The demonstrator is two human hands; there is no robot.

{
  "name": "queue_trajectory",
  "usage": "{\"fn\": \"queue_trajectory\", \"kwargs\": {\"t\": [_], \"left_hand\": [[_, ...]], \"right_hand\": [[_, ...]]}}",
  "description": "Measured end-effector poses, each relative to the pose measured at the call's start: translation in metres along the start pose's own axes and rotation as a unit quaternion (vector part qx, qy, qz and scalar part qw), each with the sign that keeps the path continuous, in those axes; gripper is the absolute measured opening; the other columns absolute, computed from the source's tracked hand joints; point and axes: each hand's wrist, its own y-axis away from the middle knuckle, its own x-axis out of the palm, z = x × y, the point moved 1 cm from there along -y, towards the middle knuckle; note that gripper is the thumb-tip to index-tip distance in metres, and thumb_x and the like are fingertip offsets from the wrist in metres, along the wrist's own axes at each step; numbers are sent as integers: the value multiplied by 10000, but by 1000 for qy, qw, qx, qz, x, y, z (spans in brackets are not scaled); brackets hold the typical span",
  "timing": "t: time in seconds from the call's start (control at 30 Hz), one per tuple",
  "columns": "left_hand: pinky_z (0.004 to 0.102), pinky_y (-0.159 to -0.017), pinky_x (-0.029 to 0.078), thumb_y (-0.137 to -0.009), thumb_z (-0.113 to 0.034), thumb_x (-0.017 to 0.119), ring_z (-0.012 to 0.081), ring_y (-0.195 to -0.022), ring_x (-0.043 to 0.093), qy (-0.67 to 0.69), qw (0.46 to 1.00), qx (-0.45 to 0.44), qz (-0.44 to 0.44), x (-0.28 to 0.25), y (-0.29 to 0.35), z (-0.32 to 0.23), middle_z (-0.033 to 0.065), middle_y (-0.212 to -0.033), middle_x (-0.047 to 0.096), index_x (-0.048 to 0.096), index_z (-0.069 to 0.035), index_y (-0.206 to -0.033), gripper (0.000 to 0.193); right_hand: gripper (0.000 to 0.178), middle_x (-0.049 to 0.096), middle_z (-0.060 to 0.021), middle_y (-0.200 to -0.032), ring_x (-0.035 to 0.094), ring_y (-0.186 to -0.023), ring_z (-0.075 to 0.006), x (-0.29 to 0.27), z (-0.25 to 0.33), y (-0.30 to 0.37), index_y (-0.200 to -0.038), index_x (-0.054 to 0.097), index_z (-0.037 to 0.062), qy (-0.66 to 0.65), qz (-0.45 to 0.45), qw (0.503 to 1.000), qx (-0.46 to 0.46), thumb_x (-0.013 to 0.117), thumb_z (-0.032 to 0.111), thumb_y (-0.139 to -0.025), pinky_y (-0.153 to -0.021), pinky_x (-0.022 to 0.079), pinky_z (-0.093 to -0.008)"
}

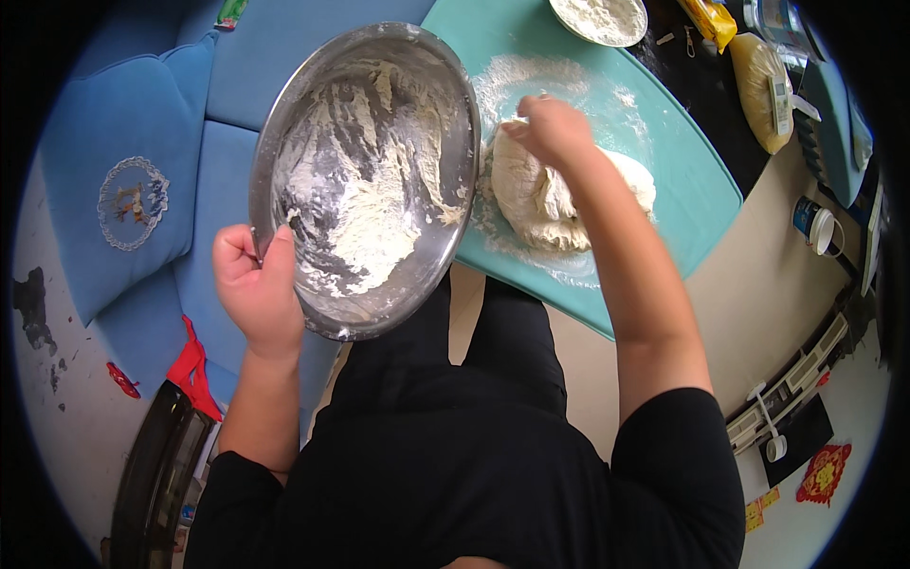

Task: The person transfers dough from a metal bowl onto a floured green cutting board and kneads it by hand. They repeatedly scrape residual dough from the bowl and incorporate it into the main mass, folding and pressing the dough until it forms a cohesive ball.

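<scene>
My left hand (258, 284) grips the rim of a large steel mixing bowl (308, 71), thumb inside the wall. The bowl is tilted toward me, its inside smeared with flour and sticky dough (379, 223). A big pale lump of dough (523, 194) rests on a floured turquoise board (687, 204), right of the bowl. Over the far edge of this lump is my right hand (555, 128), fingers curled together; whatever is between them is hidden. My right forearm covers part of the dough.
A bowl of flour (599, 17) stands at the board's far edge. Beyond it on the dark table are a yellow packet (711, 21) and a bag of yellowish grain or meal (755, 90). A blue sofa (256, 57) with a cushion (85, 161) lies left; a white bucket (820, 228) is right.
</scene>
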Motion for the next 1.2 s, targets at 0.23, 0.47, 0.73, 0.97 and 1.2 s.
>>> {"fn": "queue_trajectory", "kwargs": {"t": [0.23, 0.47, 0.73, 0.97, 1.2], "left_hand": [[165, -628, 364, -830, 29, 548, 26, -680, 443, 17, 1000, -8, 6, -10, -1, 6, -18, -757, 501, 428, -53, -802, 148], [157, -569, 303, -818, 34, 560, 9, -631, 371, 5, 1000, -20, -14, -11, -2, 7, -47, -708, 428, 394, -71, -772, 201], [161, -587, 302, -816, 32, 564, 18, -650, 365, -28, 999, 16, -1, -10, 2, 13, -41, -726, 420, 397, -67, -778, 198], [163, -582, 306, -824, 33, 555, 17, -644, 365, 16, 1000, -4, 21, -12, -6, 13, -44, -717, 418, 397, -70, -777, 195], [176, -601, 336, -819, 30, 559, 26, -660, 392, 3, 1000, 16, 11, -11, -5, 14, -34, -728, 442, 403, -68, -769, 191]], "right_hand": [[193, 566, -118, -1014, 554, -959, -271, 24, 18, 33, -928, 575, 103, 17, 67, 994, -79, 594, 145, -741, -768, 449, -413], [130, 555, -93, -989, 509, -943, -277, 32, -77, 167, -865, 594, 84, -23, -41, 994, -98, 573, 99, -738, -758, 446, -362], [184, 639, -99, -912, 558, -912, -260, 84, -69, 90, -813, 682, 89, 145, 103, 983, 51, 522, 153, -748, -751, 454, -358], [296, 603, -138, -991, 543, -963, -309, 75, -79, 111, -1013, 610, 24, 6, 85, 996, 21, 518, 198, -792, -815, 454, -396], [401, 533, -166, -1117, 502, -1045, -334, 16, -54, 199, -1188, 517, 121, 8, 30, 999, -18, 576, 158, -794, -852, 448, -391]]}}
